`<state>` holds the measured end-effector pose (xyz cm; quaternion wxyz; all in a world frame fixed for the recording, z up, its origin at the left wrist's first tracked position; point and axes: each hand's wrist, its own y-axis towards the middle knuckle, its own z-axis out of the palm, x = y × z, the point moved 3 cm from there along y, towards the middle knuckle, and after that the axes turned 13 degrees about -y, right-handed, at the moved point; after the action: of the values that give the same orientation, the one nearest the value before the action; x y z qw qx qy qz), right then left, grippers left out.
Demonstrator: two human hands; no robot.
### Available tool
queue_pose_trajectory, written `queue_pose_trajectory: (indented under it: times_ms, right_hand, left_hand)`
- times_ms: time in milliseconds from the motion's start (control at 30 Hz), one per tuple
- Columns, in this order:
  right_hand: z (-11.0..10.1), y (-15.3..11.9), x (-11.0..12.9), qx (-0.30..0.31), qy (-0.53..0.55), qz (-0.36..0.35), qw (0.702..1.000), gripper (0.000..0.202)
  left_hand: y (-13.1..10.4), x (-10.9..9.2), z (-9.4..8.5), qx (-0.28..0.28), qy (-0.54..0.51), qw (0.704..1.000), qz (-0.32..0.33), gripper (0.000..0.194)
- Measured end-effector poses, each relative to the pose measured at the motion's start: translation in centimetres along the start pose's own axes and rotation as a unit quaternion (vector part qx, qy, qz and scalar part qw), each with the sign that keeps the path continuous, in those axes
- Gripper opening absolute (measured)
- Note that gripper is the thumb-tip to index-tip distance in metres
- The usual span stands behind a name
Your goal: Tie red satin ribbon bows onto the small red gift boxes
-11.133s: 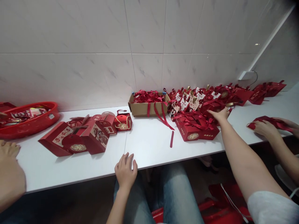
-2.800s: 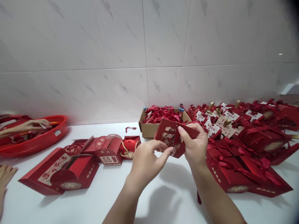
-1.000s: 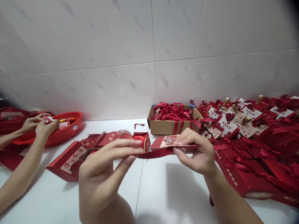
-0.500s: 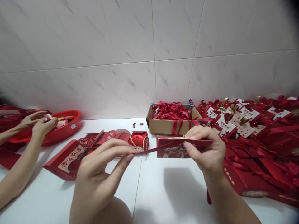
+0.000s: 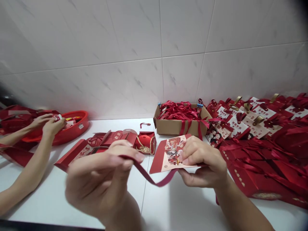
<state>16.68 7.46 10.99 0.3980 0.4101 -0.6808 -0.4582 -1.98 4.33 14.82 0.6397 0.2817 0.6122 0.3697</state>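
Observation:
My left hand (image 5: pixel 103 179) pinches one end of a dark red ribbon (image 5: pixel 156 183) between thumb and fingers. The ribbon sags in a curve across to a flat red and cream printed card box (image 5: pixel 168 157). My right hand (image 5: pixel 204 160) grips that box at its right side, thumb underneath and fingers on the printed face. Part of the ribbon and the box's right end are hidden by the fingers. Just behind stands an open cardboard box (image 5: pixel 168 127), heaped with red ribbons (image 5: pixel 179 110).
A co-worker's hands (image 5: pixel 51 123) hold a small item over a red plastic basin (image 5: pixel 83 126) at left. Open red gift boxes (image 5: pixel 117 136) lie behind my left hand. Several finished-looking red boxes (image 5: pixel 255 173) and small ribboned bags (image 5: pixel 238 126) crowd the right.
The printed box has tilted so its illustrated face shows. The ribbon, straight before, now sags. My left hand has shifted slightly left and turned.

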Motion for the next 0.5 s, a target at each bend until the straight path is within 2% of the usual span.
queue_pose_trajectory:
  times_ms: [33, 67, 100, 167, 233, 367, 500]
  right_hand:
    - [0.0, 0.1, 0.0, 0.002, 0.005, 0.002, 1.0, 0.03]
    - [-0.1, 0.1, 0.0, 0.006, 0.01, 0.004, 1.0, 0.029]
    - [-0.1, 0.2, 0.0, 0.007, 0.016, 0.006, 1.0, 0.028]
    - [-0.2, 0.3, -0.1, 0.006, 0.028, 0.012, 1.0, 0.028]
    - [-0.3, 0.4, -0.2, 0.004, 0.038, 0.021, 0.999, 0.027]
    - [-0.3, 0.5, -0.1, 0.025, 0.048, 0.027, 0.998, 0.027]
    - [-0.5, 0.9, 0.0, 0.045, 0.028, 0.037, 0.998, 0.024]
  left_hand:
    - [0.2, -0.2, 0.1, 0.0, -0.021, 0.999, 0.028, 0.006]
    - [0.4, -0.4, 0.2, 0.014, -0.036, 0.998, 0.041, 0.012]
    - [0.6, -0.6, 0.4, 0.042, -0.043, 0.998, 0.033, 0.015]
    - [0.8, -0.5, 1.1, 0.125, -0.033, 0.991, -0.047, 0.019]
    - [0.9, -0.2, 1.6, 0.174, -0.025, 0.976, -0.128, 0.021]
    - [1.0, 1.2, 2.6, 0.207, -0.034, 0.951, -0.227, 0.015]
    - [1.2, 2.6, 3.4, 0.225, -0.03, 0.939, -0.257, 0.013]
